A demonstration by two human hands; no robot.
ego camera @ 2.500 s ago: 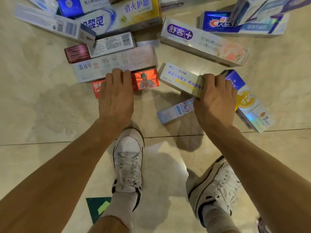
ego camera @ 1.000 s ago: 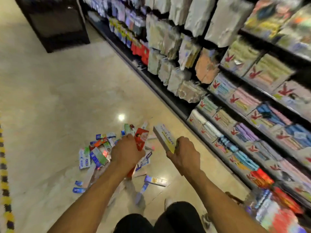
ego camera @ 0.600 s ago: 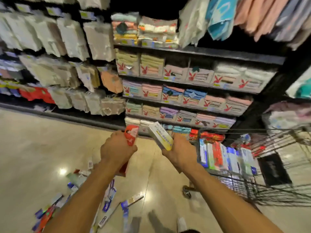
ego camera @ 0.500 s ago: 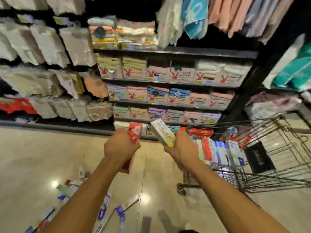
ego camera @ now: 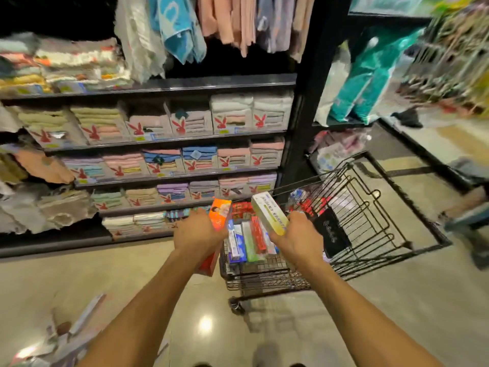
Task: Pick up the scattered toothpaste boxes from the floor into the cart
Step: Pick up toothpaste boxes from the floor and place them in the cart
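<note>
A person's two bare arms are reaching forward side by side in a shop aisle. The left hand (ego camera: 197,234) is gripping an orange toothpaste box (ego camera: 221,211) around its middle, and the box is standing nearly upright, with one end poking above the fingers and the other showing below the wrist. The right hand (ego camera: 299,241) is gripping a white and yellow toothpaste box (ego camera: 270,210) by its lower end, and that box is tilting up and away to the left. Straight ahead and a little lower, a black wire cart (ego camera: 412,203) is standing with its near end toward the person and its basket stretching away to the right. The right hand is hanging over that near end, so it looks the nearer one for dropping its box; the left hand is hovering just beside the cart's left edge. Several boxes (ego camera: 248,239) are already lying packed in the near end, long sides pointing away from the person. More boxes (ego camera: 84,316) are lying blurred on the floor (ego camera: 397,300) at the lower left. Shelves of folded towels (ego camera: 185,123) are filling the background.
</note>
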